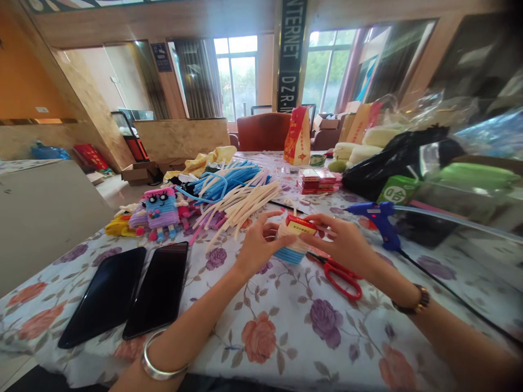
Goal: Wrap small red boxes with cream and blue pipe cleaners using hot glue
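Between my two hands is a small red and yellow box (301,225) wrapped lower down in cream and blue fuzzy stems. My left hand (263,242) grips its left side, thumb across the front and fingers curled behind. From the right, my right hand (337,239) holds the box's other side with thumb and fingers. Red-handled scissors (342,276) lie on the cloth just below my right hand, their blades partly hidden. Past that hand stands a blue glue gun (379,220) with a small red light and a clear stick in its back.
Cream stems (245,207) and blue stems (229,179) are heaped beyond my left hand. A finished pink and blue doll (160,209) stands left of them. Two dark phones or tablets (157,288) lie at left. Small red boxes (316,181) are stacked behind; a black bag (392,160) sits at right.
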A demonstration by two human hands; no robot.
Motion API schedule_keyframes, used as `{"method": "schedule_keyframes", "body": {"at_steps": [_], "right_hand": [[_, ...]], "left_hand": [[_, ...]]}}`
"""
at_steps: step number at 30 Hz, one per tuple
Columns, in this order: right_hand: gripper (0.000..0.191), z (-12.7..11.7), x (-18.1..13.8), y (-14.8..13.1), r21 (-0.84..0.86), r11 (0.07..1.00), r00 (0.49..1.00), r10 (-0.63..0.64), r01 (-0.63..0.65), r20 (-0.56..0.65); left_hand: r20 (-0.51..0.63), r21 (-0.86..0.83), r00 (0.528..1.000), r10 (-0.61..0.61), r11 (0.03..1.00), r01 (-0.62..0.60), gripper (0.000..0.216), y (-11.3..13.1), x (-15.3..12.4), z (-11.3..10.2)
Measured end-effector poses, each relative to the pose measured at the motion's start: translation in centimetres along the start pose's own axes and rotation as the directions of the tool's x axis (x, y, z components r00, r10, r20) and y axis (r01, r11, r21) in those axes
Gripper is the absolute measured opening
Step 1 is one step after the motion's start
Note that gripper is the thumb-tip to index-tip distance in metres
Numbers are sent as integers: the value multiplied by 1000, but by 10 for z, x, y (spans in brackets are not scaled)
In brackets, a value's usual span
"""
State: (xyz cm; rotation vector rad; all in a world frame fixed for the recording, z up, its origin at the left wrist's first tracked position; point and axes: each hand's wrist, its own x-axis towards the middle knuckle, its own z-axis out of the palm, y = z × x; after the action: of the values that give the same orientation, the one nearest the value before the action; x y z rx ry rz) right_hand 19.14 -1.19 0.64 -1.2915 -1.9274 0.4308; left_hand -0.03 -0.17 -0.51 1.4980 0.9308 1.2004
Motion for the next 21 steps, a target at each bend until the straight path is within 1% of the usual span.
{"method": "schedule_keyframes", "body": {"at_steps": [3, 6, 11, 17, 21], "right_hand": [[37, 0, 0, 1, 78, 997, 1000, 3, -4, 18], [40, 1, 0, 1, 157, 987, 999, 33, -38, 35], [40, 2, 0, -1, 237, 970, 998, 37, -49, 57], [41, -2, 1, 1, 231, 970, 992, 53, -79, 116], [41, -5, 2, 0, 153, 987, 995, 43, -56, 87]], "left_hand": [[7, 1, 1000, 2, 1000, -2, 66, -1, 0, 0], [-11, -4, 999, 35, 999, -35, 70, -1, 0, 1], [-94, 4, 993, 67, 998, -67, 60, 4, -1, 4], [-103, 31, 987, 121, 992, -119, 50, 4, -1, 4], [-82, 42, 985, 153, 988, -150, 48, 2, 0, 4]]}}
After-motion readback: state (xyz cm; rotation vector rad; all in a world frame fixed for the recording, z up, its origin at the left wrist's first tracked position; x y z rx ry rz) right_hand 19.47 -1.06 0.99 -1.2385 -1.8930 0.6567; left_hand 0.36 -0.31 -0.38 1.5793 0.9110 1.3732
